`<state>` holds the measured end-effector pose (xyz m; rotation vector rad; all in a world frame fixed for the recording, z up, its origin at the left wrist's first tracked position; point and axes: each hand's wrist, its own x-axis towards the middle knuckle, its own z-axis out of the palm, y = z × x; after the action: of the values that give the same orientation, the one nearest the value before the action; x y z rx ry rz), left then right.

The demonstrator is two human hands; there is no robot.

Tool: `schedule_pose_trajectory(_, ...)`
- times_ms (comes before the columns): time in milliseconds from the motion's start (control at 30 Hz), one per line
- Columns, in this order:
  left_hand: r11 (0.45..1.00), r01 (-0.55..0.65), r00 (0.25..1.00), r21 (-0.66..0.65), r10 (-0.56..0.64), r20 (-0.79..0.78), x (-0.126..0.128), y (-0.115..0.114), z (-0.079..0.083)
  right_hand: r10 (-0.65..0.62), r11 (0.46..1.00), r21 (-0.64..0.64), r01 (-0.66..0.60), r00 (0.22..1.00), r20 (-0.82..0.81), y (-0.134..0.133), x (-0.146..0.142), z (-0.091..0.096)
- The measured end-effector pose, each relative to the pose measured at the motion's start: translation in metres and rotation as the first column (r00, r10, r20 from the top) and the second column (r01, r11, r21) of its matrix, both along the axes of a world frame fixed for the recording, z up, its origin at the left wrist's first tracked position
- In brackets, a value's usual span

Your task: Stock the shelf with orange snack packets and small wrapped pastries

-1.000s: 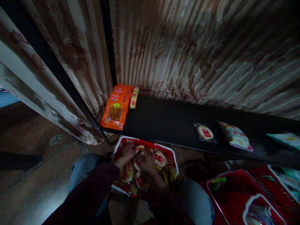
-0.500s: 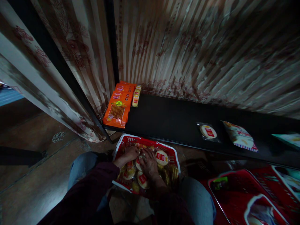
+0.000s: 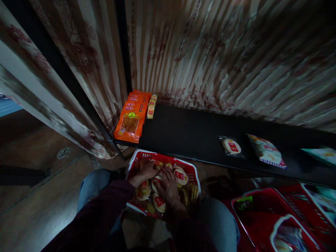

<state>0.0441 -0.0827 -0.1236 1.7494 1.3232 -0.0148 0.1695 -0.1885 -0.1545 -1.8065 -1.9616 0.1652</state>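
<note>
Both hands are down inside a red basket point(image 3: 132, 163) that sits between the person's knees, in front of a low black shelf point(image 3: 183, 134). In the head view, the left hand point(image 3: 147, 171) has its fingers bent down among the round packets point(image 3: 181, 176) that fill the basket; I cannot tell if it grips one. The right hand point(image 3: 168, 184) lies just beside it, fingers spread flat on top of the packets. On the shelf, orange packets point(image 3: 130, 121) are stacked at the left end, with small yellow packets point(image 3: 150, 107) just beside them. Well apart to the right lie one more round packet point(image 3: 231, 146) and a striped bag point(image 3: 266, 151). A second red basket point(image 3: 258, 206) stands on the right.
</note>
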Motion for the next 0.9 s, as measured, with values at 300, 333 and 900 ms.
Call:
schedule_pose_trajectory(300, 0.997, -0.068, 0.982, 0.025, 0.071, -0.175, 0.01, 0.005, 0.007, -0.008, 0.996, -0.091, 0.016, 0.996, 0.093, -0.005, 0.001, 0.013)
schedule_pose_trajectory(333, 0.995, -0.092, 0.978, 0.031, 0.097, -0.187, 0.01, 0.006, 0.01, -0.01, 0.996, -0.093, 0.018, 0.996, 0.086, -0.006, 0.0, 0.016)
schedule_pose_trajectory(900, 0.931, -0.354, 0.897, -0.087, 0.364, 0.252, -0.01, 0.004, 0.05, -0.094, 0.996, -0.021, 0.092, 0.992, -0.086, 0.004, 0.003, 0.016)
